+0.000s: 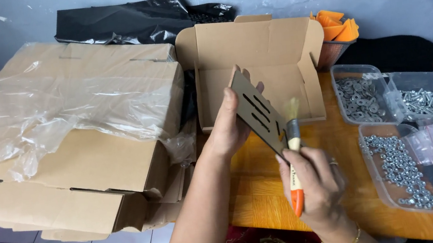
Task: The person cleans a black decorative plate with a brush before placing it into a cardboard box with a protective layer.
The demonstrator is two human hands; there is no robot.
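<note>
Left hand raised over the near edge of the open cardboard box, fingers closed around a flat brown plate with three slanted slots, held tilted on edge above the orange worktop; right hand just near and right of it, fingers wrapped round the handle of a small brush with an orange grip, a metal collar and pale bristles, bristles pointing up and lying against the right edge of the plate; a ring on one finger and a thin bracelet at the wrist of the right hand; to the right, three clear plastic trays side by side on the worktop, filled with metal washers, bolts and nuts; far right, a small mesh basket holding orange pieces, a dark cloth beside it; to the left, large flattened cardboard cartons stacked together, partly covered by crumpled clear plastic sheeting; behind them, a black plastic bag against the grey wall; grey floor tiles near left.
</note>
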